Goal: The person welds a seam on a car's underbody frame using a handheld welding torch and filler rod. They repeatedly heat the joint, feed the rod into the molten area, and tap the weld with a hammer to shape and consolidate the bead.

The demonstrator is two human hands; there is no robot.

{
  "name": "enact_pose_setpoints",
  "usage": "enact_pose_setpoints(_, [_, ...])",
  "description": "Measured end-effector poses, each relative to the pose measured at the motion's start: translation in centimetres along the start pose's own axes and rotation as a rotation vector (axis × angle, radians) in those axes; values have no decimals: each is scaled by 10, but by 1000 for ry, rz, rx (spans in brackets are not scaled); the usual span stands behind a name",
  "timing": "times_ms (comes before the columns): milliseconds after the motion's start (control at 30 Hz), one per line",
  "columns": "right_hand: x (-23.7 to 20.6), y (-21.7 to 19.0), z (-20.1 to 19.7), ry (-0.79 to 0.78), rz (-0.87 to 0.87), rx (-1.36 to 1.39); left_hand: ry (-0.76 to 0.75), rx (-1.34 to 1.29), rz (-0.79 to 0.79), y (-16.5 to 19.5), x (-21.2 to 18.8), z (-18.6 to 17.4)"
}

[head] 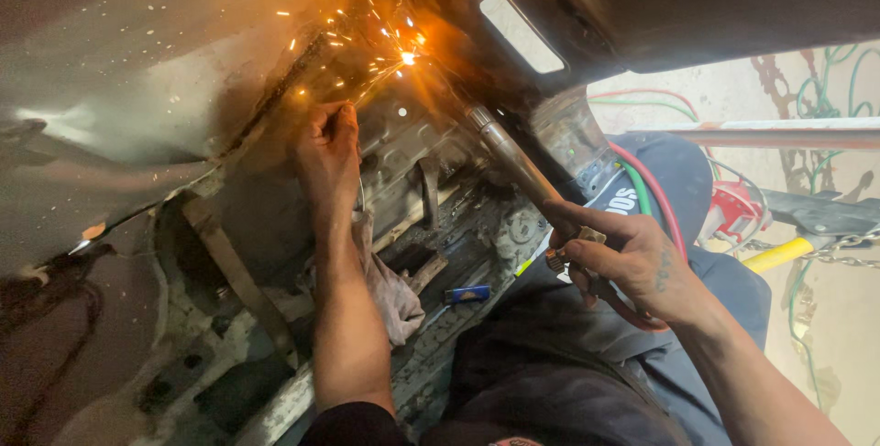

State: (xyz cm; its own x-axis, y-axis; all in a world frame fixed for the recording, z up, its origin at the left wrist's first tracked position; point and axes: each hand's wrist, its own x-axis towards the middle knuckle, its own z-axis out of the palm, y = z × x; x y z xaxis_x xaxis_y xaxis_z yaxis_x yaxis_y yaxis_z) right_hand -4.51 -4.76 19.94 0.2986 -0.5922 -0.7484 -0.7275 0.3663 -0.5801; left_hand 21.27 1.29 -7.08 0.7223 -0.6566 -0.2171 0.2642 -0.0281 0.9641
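the right hand (632, 258) is closed around the handle of a torch (513, 162), with the fingers wrapped tight and the thumb on top. the torch is a long metal tube that runs up and away from this hand to a bright burning tip (407, 58). orange sparks (344, 15) fly out around that tip. a red hose (655, 198) and a green hose (639, 187) run just behind the right hand. the left hand (328, 148) is off to the side of the right hand and higher up, closed in a fist on a thin rod (359, 98) that points toward the tip. the rusty car metal (137, 70) is right above it. a grey rag (390, 286) hangs by the left wrist. a small blue lighter (467, 294) lies between the two arms. a yellow handle (777, 255) and a chain (848, 252) sit past the right hand.
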Motion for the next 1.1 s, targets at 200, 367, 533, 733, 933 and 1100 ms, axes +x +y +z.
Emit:
enact_pose_setpoints(200, [-1, -2, 1, 16, 40, -11, -16, -32, -93, 8, -2, 1])
enact_pose_setpoints(367, [0, 0, 0, -3, 10, -5, 33, 163, 106, 9, -3, -1])
enact_pose_setpoints(533, [0, 1, -1, -3, 21, -15, -7, -30, 15, 4, 0, -1])
enact_pose_setpoints(733, [0, 0, 0, -7, 16, 22, -12, -57, -69, -1, 1, 1])
enact_pose_setpoints(933, [0, 0, -1, -24, -20, 13, -15, -66, -42, -3, 0, 1])
enact_pose_setpoints(1100, [-1, 1, -1, -15, -11, 38, 0, 67, 119, -4, 1, -1])
